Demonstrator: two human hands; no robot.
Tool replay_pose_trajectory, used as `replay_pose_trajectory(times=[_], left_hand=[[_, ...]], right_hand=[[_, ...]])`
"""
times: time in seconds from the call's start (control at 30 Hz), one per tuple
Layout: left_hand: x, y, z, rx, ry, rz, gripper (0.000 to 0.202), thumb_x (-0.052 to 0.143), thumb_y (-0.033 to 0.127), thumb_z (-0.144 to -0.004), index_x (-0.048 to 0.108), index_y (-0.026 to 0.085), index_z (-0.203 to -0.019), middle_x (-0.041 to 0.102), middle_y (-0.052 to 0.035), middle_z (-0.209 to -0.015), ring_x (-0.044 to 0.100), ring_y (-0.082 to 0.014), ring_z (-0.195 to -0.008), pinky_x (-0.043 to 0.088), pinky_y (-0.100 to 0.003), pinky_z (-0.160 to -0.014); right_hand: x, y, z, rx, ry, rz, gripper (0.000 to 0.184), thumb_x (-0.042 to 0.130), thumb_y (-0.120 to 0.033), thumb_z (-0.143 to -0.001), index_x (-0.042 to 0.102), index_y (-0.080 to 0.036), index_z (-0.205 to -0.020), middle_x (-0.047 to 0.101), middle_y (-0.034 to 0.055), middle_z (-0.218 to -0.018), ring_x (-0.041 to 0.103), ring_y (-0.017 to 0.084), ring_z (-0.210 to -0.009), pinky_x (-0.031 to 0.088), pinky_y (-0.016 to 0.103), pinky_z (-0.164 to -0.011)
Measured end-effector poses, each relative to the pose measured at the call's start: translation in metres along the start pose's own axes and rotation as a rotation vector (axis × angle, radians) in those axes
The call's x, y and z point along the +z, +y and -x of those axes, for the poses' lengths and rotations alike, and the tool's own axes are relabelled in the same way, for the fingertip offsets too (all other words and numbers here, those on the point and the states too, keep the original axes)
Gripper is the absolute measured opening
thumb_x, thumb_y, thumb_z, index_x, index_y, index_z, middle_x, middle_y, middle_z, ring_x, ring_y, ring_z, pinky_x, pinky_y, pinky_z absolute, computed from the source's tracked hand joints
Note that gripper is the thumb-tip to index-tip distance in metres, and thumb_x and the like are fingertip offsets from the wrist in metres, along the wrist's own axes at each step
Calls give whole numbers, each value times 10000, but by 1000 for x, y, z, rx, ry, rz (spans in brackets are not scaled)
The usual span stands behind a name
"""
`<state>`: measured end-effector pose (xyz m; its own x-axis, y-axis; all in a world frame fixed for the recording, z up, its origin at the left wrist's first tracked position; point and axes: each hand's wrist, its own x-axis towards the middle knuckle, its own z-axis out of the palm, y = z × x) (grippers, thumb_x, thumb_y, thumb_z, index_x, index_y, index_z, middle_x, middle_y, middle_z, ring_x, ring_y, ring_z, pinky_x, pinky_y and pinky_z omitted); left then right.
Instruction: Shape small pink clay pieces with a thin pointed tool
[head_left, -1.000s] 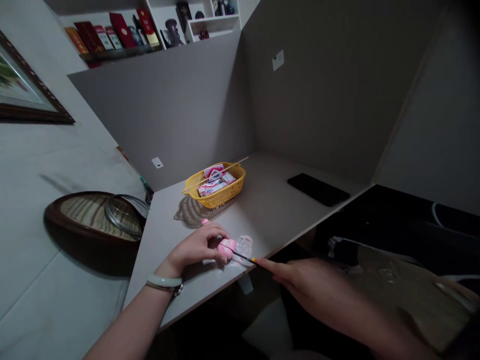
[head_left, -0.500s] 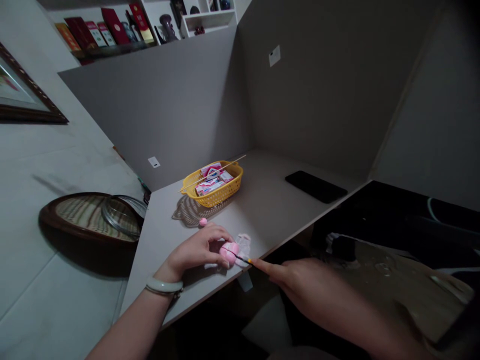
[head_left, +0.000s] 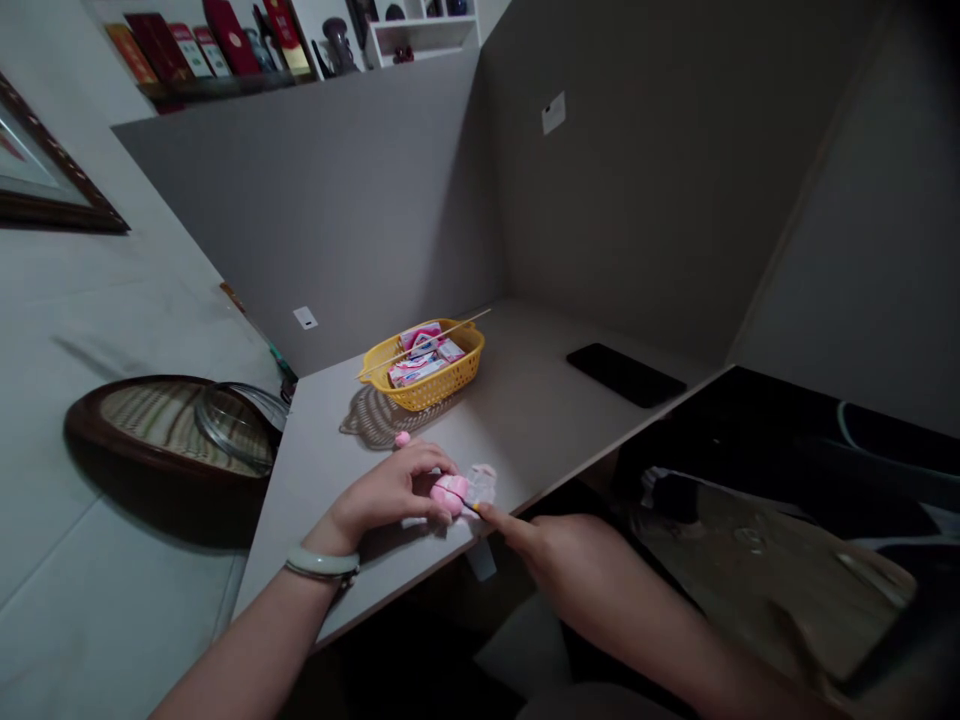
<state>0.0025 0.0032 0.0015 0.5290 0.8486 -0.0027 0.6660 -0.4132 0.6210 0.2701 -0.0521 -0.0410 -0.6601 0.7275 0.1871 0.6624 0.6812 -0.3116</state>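
A rounded pink lump [head_left: 450,496], which looks like soft clay, rests near the table's front edge. My left hand [head_left: 397,487] curls around its left side, thumb in front and fingers behind, holding it. In my right hand [head_left: 544,545] is a thin dark tool [head_left: 472,507] with a yellow band near the fingertip. The index finger stretches along the tool, and its narrow end lies across the lump, where a dark line shows. Beside the lump sits a crumpled whitish piece [head_left: 483,483]. A small pink ball [head_left: 403,439] lies just beyond my left hand.
Farther back stands a yellow basket [head_left: 442,388] with pink-and-white packets, a thin stick [head_left: 457,328] laid across it. A black phone-like slab [head_left: 626,374] lies to the right. Grey panels [head_left: 337,220] enclose the table's back. A woven, wood-rimmed item [head_left: 169,420] is at left.
My right hand has moved left, closer to the pink lump, and the tool reaches farther across it. My left hand keeps its hold. The whole view has shifted slightly.
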Motion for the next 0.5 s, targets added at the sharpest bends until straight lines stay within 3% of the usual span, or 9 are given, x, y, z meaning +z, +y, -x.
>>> replay_pose_trajectory(times=[0.1, 0.3, 0.5], left_hand=[[-1, -1, 1, 3, 18, -29, 368, 856, 324, -658, 710, 196, -971, 687, -18, -1000, 596, -217, -967, 441, -337, -917], [-1, 0, 0, 10, -13, -23, 353, 835, 324, -685, 713, 210, -996, 693, -22, -1018, 598, -223, -985, 439, -351, -928], [3, 0, -1, 11, 22, -12, 371, 858, 320, -644, 710, 201, -963, 680, -22, -1003, 588, -223, -978, 450, -342, -895]], right_hand=[[4, -3, -6, -6, 28, 23, 737, 464, 7, -814, 469, -278, -1494, 740, 12, -759, 625, 155, -551, 244, 280, -494], [-15, 12, 13, -31, 10, -113, 731, 461, 8, -816, 504, -345, -1455, 774, -10, -848, 684, 139, -621, 318, 236, -517], [-2, 0, -8, -6, 27, 16, 679, 462, -13, -853, 503, -297, -1468, 753, 17, -775, 646, 159, -574, 253, 281, -501]])
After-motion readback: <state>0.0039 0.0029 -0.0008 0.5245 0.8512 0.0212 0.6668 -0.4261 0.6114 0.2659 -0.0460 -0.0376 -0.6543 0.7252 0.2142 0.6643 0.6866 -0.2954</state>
